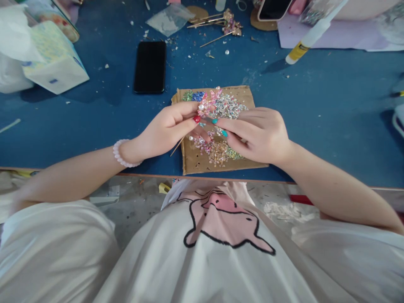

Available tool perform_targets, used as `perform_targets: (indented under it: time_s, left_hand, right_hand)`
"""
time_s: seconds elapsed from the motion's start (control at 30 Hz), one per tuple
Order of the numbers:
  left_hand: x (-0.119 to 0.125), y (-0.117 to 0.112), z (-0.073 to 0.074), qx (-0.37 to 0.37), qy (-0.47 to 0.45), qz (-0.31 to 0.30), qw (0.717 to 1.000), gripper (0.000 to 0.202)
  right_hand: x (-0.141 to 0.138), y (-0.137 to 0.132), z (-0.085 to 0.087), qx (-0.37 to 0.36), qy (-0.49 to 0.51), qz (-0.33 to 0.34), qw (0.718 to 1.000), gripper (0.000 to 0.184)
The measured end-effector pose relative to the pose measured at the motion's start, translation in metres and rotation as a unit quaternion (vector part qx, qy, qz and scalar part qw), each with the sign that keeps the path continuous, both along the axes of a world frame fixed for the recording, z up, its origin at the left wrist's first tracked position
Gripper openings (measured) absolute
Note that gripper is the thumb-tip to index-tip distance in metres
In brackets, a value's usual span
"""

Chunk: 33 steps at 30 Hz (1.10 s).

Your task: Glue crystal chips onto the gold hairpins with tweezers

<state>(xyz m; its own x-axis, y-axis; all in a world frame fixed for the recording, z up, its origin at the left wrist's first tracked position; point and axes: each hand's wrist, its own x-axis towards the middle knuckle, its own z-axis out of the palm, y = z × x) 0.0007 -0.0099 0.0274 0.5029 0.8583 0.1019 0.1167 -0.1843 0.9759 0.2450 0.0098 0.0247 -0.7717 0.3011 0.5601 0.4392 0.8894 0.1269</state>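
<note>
My left hand (167,128) pinches a thin gold hairpin stick (177,146) topped with a pink beaded flower ornament (208,103). My right hand (257,132) has its fingers closed at the ornament's base, fingertips meeting those of the left; what it pinches is too small to make out. Both hands hover over a brown cardboard sheet (194,162) strewn with heaps of small coloured beads and sequins (217,151). A white bead bracelet (120,155) circles my left wrist.
On the blue table (331,109) lie a black phone (150,66), a tissue box (55,59) at the left, a glue bottle (311,37) at the back right, several finished hairpins (221,23), a clear plastic bag (170,17) and another phone (273,9).
</note>
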Motion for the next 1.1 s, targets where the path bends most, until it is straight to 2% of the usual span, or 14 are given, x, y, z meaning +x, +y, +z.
perform_targets:
  time_s: [0.3, 0.57, 0.87, 1.1]
  left_hand:
    - [-0.0007, 0.0003, 0.0000, -0.002, -0.003, -0.002, 1.000, 0.029]
    - [-0.0017, -0.0001, -0.0019, -0.016, 0.003, 0.012, 1.000, 0.031]
    - [-0.0019, -0.0020, 0.0024, -0.026, 0.018, 0.003, 0.999, 0.033]
    - [-0.0016, -0.0020, 0.0032, -0.004, 0.027, 0.001, 1.000, 0.033]
  right_hand:
    - [0.0038, 0.0007, -0.0029, -0.026, -0.014, -0.006, 1.000, 0.031]
    - [0.0020, 0.0002, -0.0009, 0.013, 0.045, 0.030, 0.998, 0.027]
    - [0.0024, 0.0000, -0.0037, -0.022, 0.031, 0.006, 0.999, 0.030]
    - [0.0025, -0.0001, -0.0038, -0.001, 0.033, -0.003, 0.999, 0.029]
